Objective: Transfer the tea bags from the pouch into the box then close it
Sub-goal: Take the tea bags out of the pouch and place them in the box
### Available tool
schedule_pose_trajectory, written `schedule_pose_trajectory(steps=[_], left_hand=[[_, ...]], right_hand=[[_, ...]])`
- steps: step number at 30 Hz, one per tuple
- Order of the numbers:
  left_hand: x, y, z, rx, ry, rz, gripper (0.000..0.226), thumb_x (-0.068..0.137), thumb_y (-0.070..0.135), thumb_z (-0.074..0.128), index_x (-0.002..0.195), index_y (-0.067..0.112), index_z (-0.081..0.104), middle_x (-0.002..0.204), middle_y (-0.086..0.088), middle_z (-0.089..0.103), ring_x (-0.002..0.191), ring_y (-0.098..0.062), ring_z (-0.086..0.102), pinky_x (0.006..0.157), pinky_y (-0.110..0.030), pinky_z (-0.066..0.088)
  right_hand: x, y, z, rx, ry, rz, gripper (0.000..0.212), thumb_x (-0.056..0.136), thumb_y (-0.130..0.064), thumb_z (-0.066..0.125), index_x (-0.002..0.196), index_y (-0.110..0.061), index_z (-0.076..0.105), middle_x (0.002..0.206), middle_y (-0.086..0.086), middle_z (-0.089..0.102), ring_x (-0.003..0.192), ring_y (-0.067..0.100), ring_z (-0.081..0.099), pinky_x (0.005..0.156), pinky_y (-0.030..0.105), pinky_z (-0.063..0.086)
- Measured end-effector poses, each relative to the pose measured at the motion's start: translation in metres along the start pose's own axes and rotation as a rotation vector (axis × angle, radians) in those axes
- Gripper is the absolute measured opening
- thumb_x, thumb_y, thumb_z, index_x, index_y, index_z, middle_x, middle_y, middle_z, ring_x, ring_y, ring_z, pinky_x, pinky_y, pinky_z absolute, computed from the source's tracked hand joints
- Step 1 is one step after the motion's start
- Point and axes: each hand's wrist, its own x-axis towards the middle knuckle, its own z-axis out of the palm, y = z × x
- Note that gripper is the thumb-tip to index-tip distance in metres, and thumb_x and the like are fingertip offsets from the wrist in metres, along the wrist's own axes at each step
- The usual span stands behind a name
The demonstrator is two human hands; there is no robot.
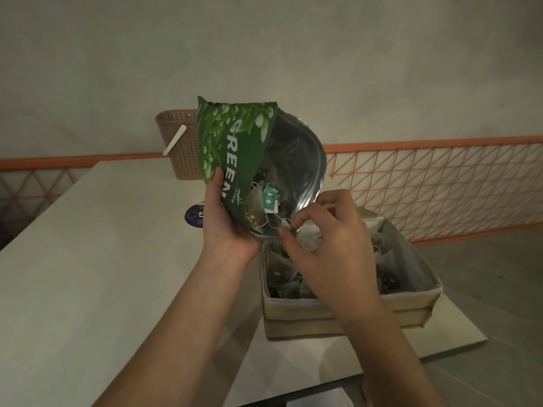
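My left hand point(226, 221) grips a green tea pouch point(235, 148) by its lower edge, tilted with its open mouth facing right and down. Pyramid tea bags with teal tags point(269, 201) show inside the mouth. My right hand point(326, 233) pinches a pale tea bag point(307, 239) at the pouch's lip, just above the box. The open beige cardboard box point(346, 315) stands on the table below, with several tea bags point(282, 274) lying in it.
The pale table point(102, 259) stretches left and toward me. A brown perforated basket point(182, 142) with a white stick stands behind the pouch. A purple round sticker point(194, 215) lies near my left hand. An orange mesh railing point(440, 183) runs along the far side.
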Motion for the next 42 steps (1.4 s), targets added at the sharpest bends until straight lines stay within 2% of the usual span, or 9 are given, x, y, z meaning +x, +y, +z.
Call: schedule_pose_trajectory(steps=[4, 7, 14, 22, 27, 33, 36, 39, 42], left_hand=[[-0.002, 0.0, 0.002, 0.003, 0.014, -0.002, 0.06, 0.097, 0.056, 0.051, 0.143, 0.017, 0.06, 0.144, -0.011, 0.062, 0.135, -0.034, 0.056, 0.118, -0.051, 0.038], [-0.002, 0.0, 0.001, -0.001, 0.016, 0.001, 0.06, 0.097, 0.055, 0.052, 0.143, 0.017, 0.059, 0.144, -0.011, 0.061, 0.135, -0.033, 0.056, 0.118, -0.05, 0.038], [-0.002, -0.001, 0.001, 0.006, 0.002, -0.012, 0.063, 0.097, 0.056, 0.051, 0.145, 0.016, 0.058, 0.146, -0.012, 0.059, 0.136, -0.034, 0.055, 0.118, -0.049, 0.038], [-0.006, -0.001, 0.006, 0.027, 0.006, -0.003, 0.062, 0.099, 0.057, 0.047, 0.145, 0.017, 0.058, 0.145, -0.011, 0.06, 0.135, -0.033, 0.056, 0.101, -0.047, 0.054], [0.0, -0.004, -0.001, 0.021, 0.006, 0.009, 0.062, 0.097, 0.054, 0.053, 0.145, 0.016, 0.057, 0.15, -0.011, 0.055, 0.14, -0.033, 0.052, 0.117, -0.05, 0.039], [0.005, -0.005, -0.008, 0.058, -0.024, 0.031, 0.06, 0.1, 0.052, 0.05, 0.147, 0.016, 0.056, 0.153, -0.012, 0.052, 0.144, -0.033, 0.047, 0.123, -0.051, 0.031], [0.006, -0.004, -0.009, 0.051, -0.035, 0.022, 0.061, 0.1, 0.052, 0.049, 0.148, 0.015, 0.054, 0.154, -0.012, 0.051, 0.144, -0.033, 0.046, 0.123, -0.049, 0.031], [0.005, -0.003, -0.008, 0.043, -0.036, 0.025, 0.061, 0.1, 0.053, 0.048, 0.148, 0.016, 0.054, 0.155, -0.012, 0.05, 0.145, -0.032, 0.045, 0.123, -0.049, 0.031], [0.005, -0.003, -0.008, 0.038, -0.024, 0.021, 0.061, 0.1, 0.053, 0.049, 0.147, 0.016, 0.055, 0.154, -0.012, 0.051, 0.144, -0.032, 0.046, 0.123, -0.05, 0.031]], right_hand=[[0.0, 0.002, 0.001, 0.111, -0.003, 0.033, 0.011, 0.078, -0.028, 0.077, 0.081, -0.021, 0.069, 0.105, -0.001, 0.05, 0.097, 0.018, 0.056, 0.075, 0.044, 0.052], [0.0, 0.001, -0.001, 0.226, -0.025, 0.036, 0.01, 0.082, -0.028, 0.069, 0.09, -0.022, 0.066, 0.107, -0.003, 0.048, 0.101, 0.015, 0.054, 0.083, 0.044, 0.05], [0.003, 0.004, -0.006, 0.148, -0.148, -0.015, 0.037, 0.084, -0.037, 0.051, 0.118, -0.037, 0.064, 0.123, -0.004, 0.042, 0.111, 0.018, 0.05, 0.09, 0.046, 0.051], [0.007, 0.001, -0.005, -0.049, -0.153, -0.026, 0.032, 0.083, -0.053, 0.056, 0.103, -0.03, 0.067, 0.116, 0.001, 0.046, 0.107, 0.019, 0.048, 0.082, 0.043, 0.051], [0.01, -0.003, -0.002, -0.126, -0.154, -0.011, 0.015, 0.079, -0.035, 0.064, 0.091, -0.026, 0.065, 0.105, 0.002, 0.044, 0.097, 0.022, 0.049, 0.074, 0.044, 0.053], [0.007, -0.002, 0.014, 0.053, -0.103, 0.14, 0.006, 0.084, -0.026, 0.073, 0.089, -0.026, 0.07, 0.102, 0.0, 0.043, 0.103, 0.023, 0.047, 0.077, 0.044, 0.053], [0.003, -0.001, 0.021, 0.125, -0.1, 0.188, 0.01, 0.087, -0.031, 0.071, 0.092, -0.025, 0.067, 0.106, -0.001, 0.041, 0.105, 0.019, 0.045, 0.081, 0.033, 0.051], [0.001, -0.004, 0.022, 0.265, -0.134, 0.277, 0.009, 0.088, -0.031, 0.069, 0.092, -0.024, 0.066, 0.108, -0.003, 0.039, 0.109, 0.018, 0.044, 0.082, 0.005, 0.036], [0.002, -0.007, 0.019, 0.356, -0.162, 0.363, 0.004, 0.089, -0.031, 0.067, 0.09, -0.028, 0.067, 0.107, -0.007, 0.037, 0.111, 0.016, 0.041, 0.083, -0.003, 0.029]])
